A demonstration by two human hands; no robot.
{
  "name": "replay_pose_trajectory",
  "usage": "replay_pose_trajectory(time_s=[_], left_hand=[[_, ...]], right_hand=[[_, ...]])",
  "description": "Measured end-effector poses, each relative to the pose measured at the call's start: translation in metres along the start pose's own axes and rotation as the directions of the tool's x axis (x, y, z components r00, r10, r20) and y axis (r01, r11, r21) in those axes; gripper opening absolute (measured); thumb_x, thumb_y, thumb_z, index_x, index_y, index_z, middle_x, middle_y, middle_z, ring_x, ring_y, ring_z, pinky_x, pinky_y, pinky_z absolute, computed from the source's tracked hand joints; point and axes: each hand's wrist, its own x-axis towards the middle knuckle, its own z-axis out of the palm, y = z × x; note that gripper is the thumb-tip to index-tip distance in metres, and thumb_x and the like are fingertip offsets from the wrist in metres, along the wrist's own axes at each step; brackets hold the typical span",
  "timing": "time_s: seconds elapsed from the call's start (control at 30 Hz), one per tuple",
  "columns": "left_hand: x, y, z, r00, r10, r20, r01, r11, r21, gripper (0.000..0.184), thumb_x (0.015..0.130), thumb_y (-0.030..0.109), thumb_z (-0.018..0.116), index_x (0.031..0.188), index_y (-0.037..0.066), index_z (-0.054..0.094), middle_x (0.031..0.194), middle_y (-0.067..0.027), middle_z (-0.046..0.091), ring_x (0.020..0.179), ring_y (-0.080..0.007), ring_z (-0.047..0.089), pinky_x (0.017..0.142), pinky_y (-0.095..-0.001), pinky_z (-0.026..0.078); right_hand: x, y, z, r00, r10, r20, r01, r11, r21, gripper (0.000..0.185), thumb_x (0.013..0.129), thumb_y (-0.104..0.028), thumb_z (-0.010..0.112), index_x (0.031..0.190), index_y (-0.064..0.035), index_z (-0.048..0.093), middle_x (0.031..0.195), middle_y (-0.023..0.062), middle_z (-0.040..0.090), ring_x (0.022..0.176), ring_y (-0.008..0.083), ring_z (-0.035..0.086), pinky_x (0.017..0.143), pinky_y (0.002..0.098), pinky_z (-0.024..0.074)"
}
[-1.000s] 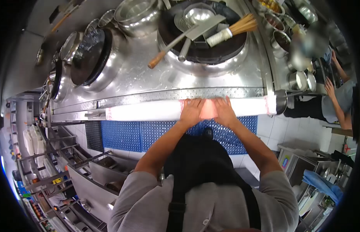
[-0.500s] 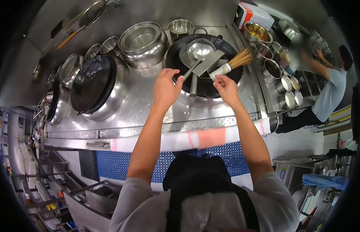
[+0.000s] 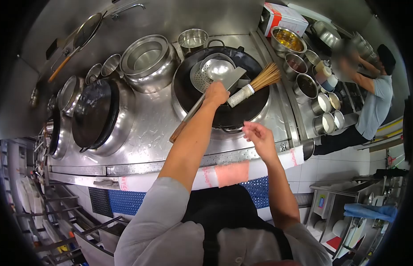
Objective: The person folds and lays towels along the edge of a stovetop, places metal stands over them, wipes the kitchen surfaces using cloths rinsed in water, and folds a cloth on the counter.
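The left hand (image 3: 216,94) covers part of a long handle (image 3: 188,117) over the wok (image 3: 235,116), near the brush (image 3: 253,86); I cannot tell how tightly it closes. The right hand (image 3: 259,135) is loose, holding nothing, near the wok's front rim. A firm grip should stop slipping.

The bare left hand (image 3: 216,94) has come to grip the shaft of the wooden-handled, flat steel spatula (image 3: 236,78); the bare right hand (image 3: 261,138) has left the white-bound straw brush (image 3: 251,89) for below right of that grip
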Motion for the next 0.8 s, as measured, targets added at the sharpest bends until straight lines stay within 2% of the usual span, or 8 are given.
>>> replay_pose_trajectory(time_s=[0.1, 0.23, 0.33, 0.43, 0.5, 0.57, 0.7, 0.8], left_hand=[[0.011, 0.015, 0.006, 0.998, -0.062, -0.009, 0.062, 0.998, 0.03, 0.058, 0.078, 0.03, 0.082, 0.122, -0.004, 0.067, 0.115, -0.026, 0.071, 0.111, -0.0397, 0.068, 0.097, -0.0471, 0.054], [0.032, 0.001, 0.004, 0.99, -0.129, 0.062, 0.142, 0.938, -0.317, 0.051, 0.074, 0.024, 0.082, 0.116, -0.003, 0.072, 0.108, -0.0197, 0.074, 0.101, -0.0319, 0.072, 0.089, -0.0411, 0.057], [0.059, -0.026, 0.012, 0.957, -0.093, 0.273, 0.277, 0.557, -0.783, 0.045, 0.069, 0.027, 0.084, 0.104, -0.001, 0.076, 0.099, -0.0118, 0.074, 0.087, -0.0233, 0.071, 0.079, -0.0358, 0.057], [0.047, -0.021, -0.029, 0.922, -0.064, 0.382, 0.387, 0.193, -0.901, 0.047, 0.077, 0.031, 0.081, 0.113, 0.004, 0.072, 0.103, -0.0085, 0.073, 0.089, -0.0224, 0.069, 0.081, -0.0378, 0.056], [0.04, -0.035, -0.064, 0.949, 0.039, 0.314, 0.315, -0.009, -0.949, 0.045, 0.08, 0.037, 0.08, 0.114, 0.01, 0.069, 0.099, -0.0055, 0.072, 0.089, -0.0196, 0.068, 0.082, -0.0371, 0.056], [0.011, -0.046, -0.109, 0.986, -0.167, 0.007, 0.008, 0.007, -1.0, 0.041, 0.082, 0.039, 0.079, 0.111, 0.013, 0.069, 0.096, -0.0027, 0.071, 0.089, -0.0178, 0.067, 0.085, -0.0355, 0.054], [-0.061, -0.164, -0.166, 0.97, -0.238, -0.044, -0.074, -0.116, -0.99, 0.04, 0.088, 0.035, 0.078, 0.118, 0.01, 0.068, 0.106, -0.0024, 0.07, 0.094, -0.0171, 0.067, 0.094, -0.037, 0.051], [-0.151, -0.224, -0.159, 0.828, -0.551, -0.106, -0.099, 0.043, -0.994, 0.046, 0.089, 0.033, 0.078, 0.123, 0.005, 0.068, 0.113, -0.0063, 0.07, 0.101, -0.0211, 0.067, 0.093, -0.0388, 0.053]], right_hand=[[-0.021, 0.01, -0.022, 0.997, 0.071, 0.038, -0.073, 0.996, 0.044, 0.03, 0.098, -0.007, 0.067, 0.126, 0.0038, 0.065, 0.104, 0.0071, 0.073, 0.088, 0.011, 0.067, 0.081, 0.0258, 0.0554], [-0.03, 0.032, -0.029, 0.981, 0.145, 0.132, -0.161, 0.98, 0.121, 0.025, 0.098, -0.004, 0.066, 0.123, 0.0032, 0.067, 0.103, 0.0057, 0.073, 0.09, 0.0106, 0.067, 0.082, 0.0251, 0.0552], [-0.025, 0.048, -0.024, 0.969, 0.147, 0.198, -0.181, 0.969, 0.166, 0.024, 0.098, -0.003, 0.067, 0.121, 0.0023, 0.068, 0.102, 0.0051, 0.073, 0.09, 0.01, 0.067, 0.082, 0.0245, 0.0545], [-0.008, 0.037, -0.015, 0.972, 0.093, 0.217, -0.129, 0.979, 0.16, 0.022, 0.097, -0.002, 0.068, 0.119, 0.0009, 0.069, 0.101, 0.0043, 0.072, 0.089, 0.0077, 0.065, 0.079, 0.024, 0.0528], [0.012, 0.015, -0.009, 0.973, 0.02, 0.231, -0.049, 0.991, 0.121, 0.021, 0.097, -0.004, 0.068, 0.118, 0.0003, 0.069, 0.1, 0.0037, 0.072, 0.088, 0.0068, 0.064, 0.078, 0.024, 0.0521], [0.037, 0.001, -0.002, 0.974, -0.025, 0.224, 0.011, 0.998, 0.066, 0.021, 0.097, -0.005, 0.069, 0.117, 0.0003, 0.07, 0.098, 0.0035, 0.072, 0.086, 0.0071, 0.063, 0.078, 0.024, 0.0521], [0.092, -0.016, 0.021, 0.973, -0.098, 0.207, 0.141, 0.968, -0.206, 0.024, 0.092, -0.008, 0.072, 0.114, 0.0015, 0.072, 0.092, 0.0068, 0.073, 0.079, 0.0118, 0.066, 0.076, 0.0274, 0.0542], [0.121, -0.021, 0.038, 0.97, -0.104, 0.218, 0.189, 0.889, -0.417, 0.026, 0.09, -0.012, 0.074, 0.113, 0.0019, 0.073, 0.092, 0.0126, 0.076, 0.079, 0.0172, 0.071, 0.077, 0.032, 0.0563]])
